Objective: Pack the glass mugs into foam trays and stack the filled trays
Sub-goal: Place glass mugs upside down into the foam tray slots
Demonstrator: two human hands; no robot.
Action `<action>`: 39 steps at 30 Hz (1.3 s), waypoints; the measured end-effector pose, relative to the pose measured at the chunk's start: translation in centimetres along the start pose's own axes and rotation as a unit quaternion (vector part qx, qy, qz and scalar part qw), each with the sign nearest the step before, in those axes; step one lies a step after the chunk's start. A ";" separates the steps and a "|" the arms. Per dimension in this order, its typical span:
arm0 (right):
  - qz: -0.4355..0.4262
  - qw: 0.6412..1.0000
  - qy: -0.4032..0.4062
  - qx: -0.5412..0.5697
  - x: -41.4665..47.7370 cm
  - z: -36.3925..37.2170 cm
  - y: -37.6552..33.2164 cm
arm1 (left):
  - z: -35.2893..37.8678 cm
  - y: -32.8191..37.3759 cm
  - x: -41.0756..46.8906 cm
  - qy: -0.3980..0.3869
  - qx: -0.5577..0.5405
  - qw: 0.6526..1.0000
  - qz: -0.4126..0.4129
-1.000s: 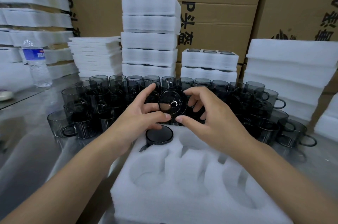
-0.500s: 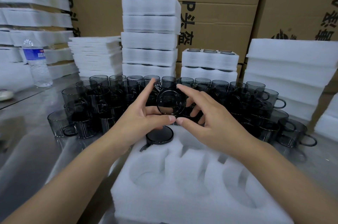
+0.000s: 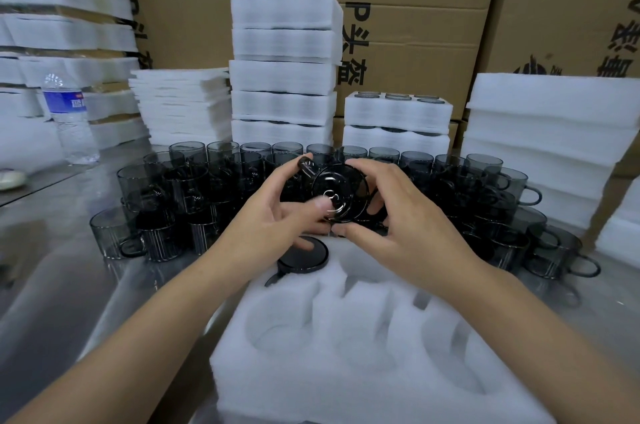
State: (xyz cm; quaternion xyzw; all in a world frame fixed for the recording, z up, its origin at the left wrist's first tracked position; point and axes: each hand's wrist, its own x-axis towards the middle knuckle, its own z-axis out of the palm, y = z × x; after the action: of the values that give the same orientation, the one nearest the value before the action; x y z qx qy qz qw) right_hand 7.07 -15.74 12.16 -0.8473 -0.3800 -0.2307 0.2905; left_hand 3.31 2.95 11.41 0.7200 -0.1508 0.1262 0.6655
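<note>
I hold one dark smoked-glass mug (image 3: pixel 337 193) tipped on its side, its round base facing me and its handle pointing up left. My left hand (image 3: pixel 273 219) grips its left side, thumb across the base. My right hand (image 3: pixel 398 216) curls round its right side. Below them lies a white foam tray (image 3: pixel 346 347) with round pockets. One mug (image 3: pixel 303 255) sits bottom-up in the far left pocket; the other pockets I can see hold nothing. Several loose mugs (image 3: pixel 194 188) crowd the metal table behind.
Stacks of filled foam trays (image 3: pixel 282 77) and a shorter stack (image 3: pixel 396 119) stand at the back, with flat foam sheets (image 3: pixel 180 101) to their left and foam blocks (image 3: pixel 547 139) on the right. A water bottle (image 3: pixel 71 119) stands far left. Cardboard boxes (image 3: pixel 398 8) form the back wall.
The mug has turned in my hands, its handle now up at the left. My left thumb has slid onto its base and both hands sit a little lower.
</note>
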 end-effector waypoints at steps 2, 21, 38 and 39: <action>-0.007 1.000 0.002 -0.014 0.0 0.0 -0.1 | 0.0 0.0 0.2 0.037 -0.016 0.999 -0.011; 0.125 0.971 -0.073 0.189 0.8 -1.8 1.0 | -0.2 -1.0 0.1 0.013 0.124 0.991 -0.043; 0.132 0.904 -0.239 0.329 0.4 -3.4 1.8 | -0.2 -0.8 -0.4 -0.068 0.196 0.978 -0.025; 0.130 0.901 -0.245 0.335 0.4 -3.4 1.8 | -0.3 -0.8 -0.4 -0.076 0.202 0.976 -0.034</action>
State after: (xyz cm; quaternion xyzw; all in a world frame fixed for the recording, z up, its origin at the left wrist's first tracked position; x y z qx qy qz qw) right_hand 8.14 -18.80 14.32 -0.7720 -0.3801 0.1648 0.4821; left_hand 3.27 3.31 10.55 0.8521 -0.1480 0.0762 0.4963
